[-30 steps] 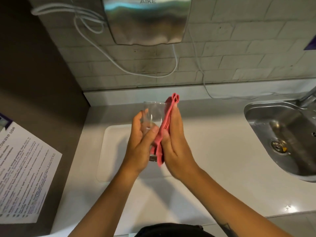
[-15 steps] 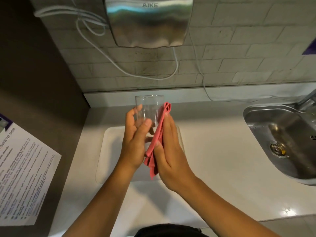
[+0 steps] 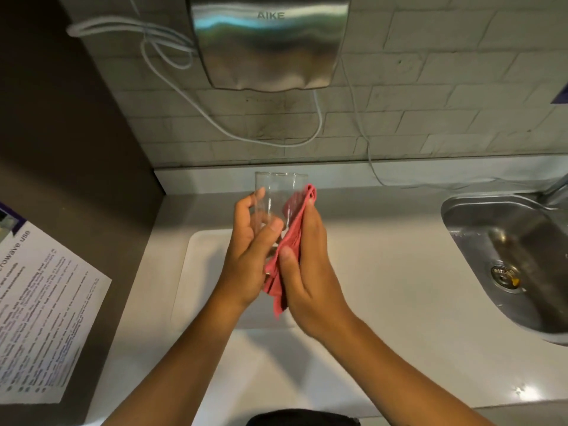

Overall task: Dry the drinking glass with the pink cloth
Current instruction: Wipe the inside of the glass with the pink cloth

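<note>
Fingers (image 3: 246,210) of left hand (image 3: 246,259) curled round drinking glass (image 3: 273,195); right hand (image 3: 310,272) flat, pressing pink cloth (image 3: 292,241) against it.

Clear drinking glass (image 3: 276,195) in left hand (image 3: 249,256), pink cloth (image 3: 292,241) against its side under right hand (image 3: 310,272), above white counter (image 3: 384,272).

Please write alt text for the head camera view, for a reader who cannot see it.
A person's left hand holds a clear drinking glass while the right hand presses a pink cloth against its side, above a white counter beside a steel sink.
</note>
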A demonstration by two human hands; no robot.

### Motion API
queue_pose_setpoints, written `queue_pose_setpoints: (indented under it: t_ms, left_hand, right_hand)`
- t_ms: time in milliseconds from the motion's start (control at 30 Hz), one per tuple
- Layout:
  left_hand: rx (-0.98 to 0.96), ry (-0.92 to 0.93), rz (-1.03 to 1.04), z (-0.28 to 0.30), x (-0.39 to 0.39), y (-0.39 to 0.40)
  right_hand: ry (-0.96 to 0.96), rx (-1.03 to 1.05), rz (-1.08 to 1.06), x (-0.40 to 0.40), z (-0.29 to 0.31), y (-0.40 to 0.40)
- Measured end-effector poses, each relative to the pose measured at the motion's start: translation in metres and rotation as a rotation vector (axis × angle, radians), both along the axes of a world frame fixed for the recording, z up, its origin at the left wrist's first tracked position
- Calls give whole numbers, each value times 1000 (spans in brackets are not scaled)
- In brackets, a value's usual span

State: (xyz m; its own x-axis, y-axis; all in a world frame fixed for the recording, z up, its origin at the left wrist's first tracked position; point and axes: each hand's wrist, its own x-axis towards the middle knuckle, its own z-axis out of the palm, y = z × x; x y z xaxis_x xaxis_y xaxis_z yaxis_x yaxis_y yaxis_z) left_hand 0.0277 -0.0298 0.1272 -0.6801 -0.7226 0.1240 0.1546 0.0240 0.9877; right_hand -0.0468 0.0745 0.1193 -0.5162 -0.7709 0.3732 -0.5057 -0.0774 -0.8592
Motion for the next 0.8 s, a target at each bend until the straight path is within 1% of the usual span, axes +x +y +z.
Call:
queue_pose_setpoints:
  t_ms: [67, 100, 200, 333, 400, 500, 600, 700, 800]
  left_hand:
    - [-8, -6, -27, 1, -3, 4]
    - [3, 1, -41, 2, -4, 6]
    - [49, 5, -40, 6, -8, 7]
    - [59, 41, 23, 13, -10, -3]
    - [46, 36, 10, 14, -10, -4]
    - [34, 0, -40, 10, -10, 4]
    - [64, -4, -36, 8, -10, 9]
    - [24, -22, -13, 11, -12, 7]
    - [39, -13, 22, 16, -12, 0]
  right_hand:
    - [-111, -40, -22, -18, 15, -9]
    - [-134, -35, -47, -27, 22, -13]
    - [-86, -26, -88, -30, 28, -15]
    - [15, 5, -34, -1, 5, -1]
    - [0, -2, -12, -5, 2, -1]
    - [-92, -29, -56, -32, 22, -12]
    - [-105, -26, -72, -48, 39, -19]
    - [-109, -37, -38, -30, 28, -10]
    - [-111, -40, 22, -10, 7, -1]
